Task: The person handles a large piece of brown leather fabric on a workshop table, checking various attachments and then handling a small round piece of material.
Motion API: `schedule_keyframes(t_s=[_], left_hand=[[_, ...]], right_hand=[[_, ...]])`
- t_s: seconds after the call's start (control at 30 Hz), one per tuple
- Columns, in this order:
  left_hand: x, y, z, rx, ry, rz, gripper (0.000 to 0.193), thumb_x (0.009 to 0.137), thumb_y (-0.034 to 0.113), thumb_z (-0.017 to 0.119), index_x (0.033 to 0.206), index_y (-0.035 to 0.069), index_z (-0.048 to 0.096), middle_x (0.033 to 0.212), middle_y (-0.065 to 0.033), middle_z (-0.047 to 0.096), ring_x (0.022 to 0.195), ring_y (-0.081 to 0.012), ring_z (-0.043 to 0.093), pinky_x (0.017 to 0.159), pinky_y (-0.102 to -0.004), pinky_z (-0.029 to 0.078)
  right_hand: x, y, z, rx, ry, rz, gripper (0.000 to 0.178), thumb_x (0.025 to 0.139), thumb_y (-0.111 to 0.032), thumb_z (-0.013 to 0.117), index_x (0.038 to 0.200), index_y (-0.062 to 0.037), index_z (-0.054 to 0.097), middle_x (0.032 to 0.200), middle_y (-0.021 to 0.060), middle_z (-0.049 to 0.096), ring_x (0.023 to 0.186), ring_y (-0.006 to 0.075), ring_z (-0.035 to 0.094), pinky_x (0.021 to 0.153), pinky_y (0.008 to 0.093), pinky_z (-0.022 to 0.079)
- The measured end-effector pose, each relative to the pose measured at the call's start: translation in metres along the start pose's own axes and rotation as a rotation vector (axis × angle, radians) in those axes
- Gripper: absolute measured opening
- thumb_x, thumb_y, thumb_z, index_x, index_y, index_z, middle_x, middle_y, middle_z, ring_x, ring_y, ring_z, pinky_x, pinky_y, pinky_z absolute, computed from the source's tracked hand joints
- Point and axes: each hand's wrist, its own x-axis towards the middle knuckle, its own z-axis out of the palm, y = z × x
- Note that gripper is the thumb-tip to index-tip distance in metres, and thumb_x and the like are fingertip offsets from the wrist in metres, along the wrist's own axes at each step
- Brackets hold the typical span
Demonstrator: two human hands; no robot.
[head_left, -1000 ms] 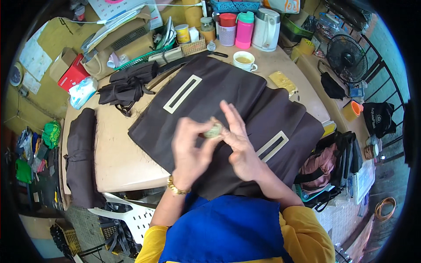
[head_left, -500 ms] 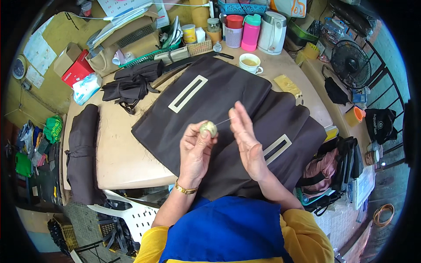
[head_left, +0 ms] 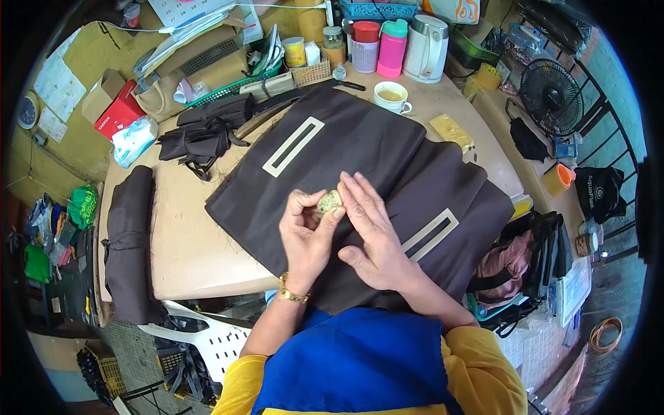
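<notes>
My left hand (head_left: 306, 232) is closed around a small round object (head_left: 329, 201), mottled pale green and cream, pinched between thumb and fingers. Its exact kind cannot be made out. My right hand (head_left: 371, 238) has its fingers stretched out, thumb apart, with the fingertips resting against or right beside that object. Beneath both hands lies a large dark brown fabric sheet (head_left: 346, 131), spread over the table and its front edge. Two pale rectangular frames, a left one (head_left: 277, 164) and a right one (head_left: 436, 234), lie flat on the cloth.
On the beige table (head_left: 187, 256) are a rolled dark cloth (head_left: 131, 242) at left and folded dark pieces (head_left: 200, 135) behind. A cup of drink (head_left: 391, 97), pink bottle (head_left: 392, 50) and white kettle (head_left: 427, 50) stand at the back. A white chair (head_left: 214, 342) is below.
My right hand has moved left and in to the round object. The thin strand seen between that object and my right hand no longer shows. My left hand has barely shifted.
</notes>
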Motion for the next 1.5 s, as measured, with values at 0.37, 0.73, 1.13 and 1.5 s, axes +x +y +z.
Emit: schedule_keyframes(t_s=[0.37, 0.73, 1.13, 1.5], left_hand=[[0.009, 0.008, -0.013, 0.480, -0.124, 0.122, 0.026, 0.079, -0.005, 0.075, 0.100, 0.000, 0.060, 0.095, -0.0032, 0.052, 0.088, -0.0116, 0.059, 0.076, -0.0242, 0.050], [0.006, 0.014, -0.007, 0.242, -0.153, -0.025, 0.019, 0.084, -0.002, 0.073, 0.098, 0.001, 0.061, 0.091, -0.0025, 0.056, 0.082, -0.0102, 0.060, 0.074, -0.0241, 0.051], [0.006, -0.001, -0.021, -0.297, -0.004, -0.272, 0.017, 0.090, 0.012, 0.071, 0.101, 0.006, 0.059, 0.094, -0.0058, 0.067, 0.082, -0.0111, 0.064, 0.073, -0.0246, 0.053], [0.003, 0.003, -0.011, -0.615, 0.041, -0.436, 0.013, 0.095, 0.017, 0.065, 0.101, 0.007, 0.060, 0.099, -0.0050, 0.068, 0.086, -0.0114, 0.066, 0.077, -0.0248, 0.055]], right_hand=[[-0.005, 0.006, -0.006, 0.008, 0.053, 0.109, 0.064, 0.101, -0.052, 0.039, 0.129, 0.0027, 0.058, 0.155, 0.0264, 0.024, 0.142, 0.0458, 0.023, 0.114, 0.0507, 0.024], [-0.001, 0.013, -0.004, 0.026, 0.076, 0.048, 0.052, 0.101, -0.050, 0.043, 0.090, 0.0007, 0.051, 0.132, 0.0282, 0.045, 0.130, 0.0456, 0.037, 0.107, 0.0524, 0.031], [0.001, 0.009, -0.010, 0.244, 0.196, 0.032, 0.051, 0.097, -0.047, 0.054, 0.114, 0.0002, 0.046, 0.139, 0.0305, 0.038, 0.133, 0.0425, 0.036, 0.110, 0.0465, 0.028], [0.003, 0.003, -0.002, 0.430, 0.054, 0.000, 0.069, 0.099, -0.045, 0.049, 0.148, -0.0019, 0.029, 0.156, 0.0251, 0.014, 0.146, 0.0378, 0.016, 0.116, 0.0474, 0.017]])
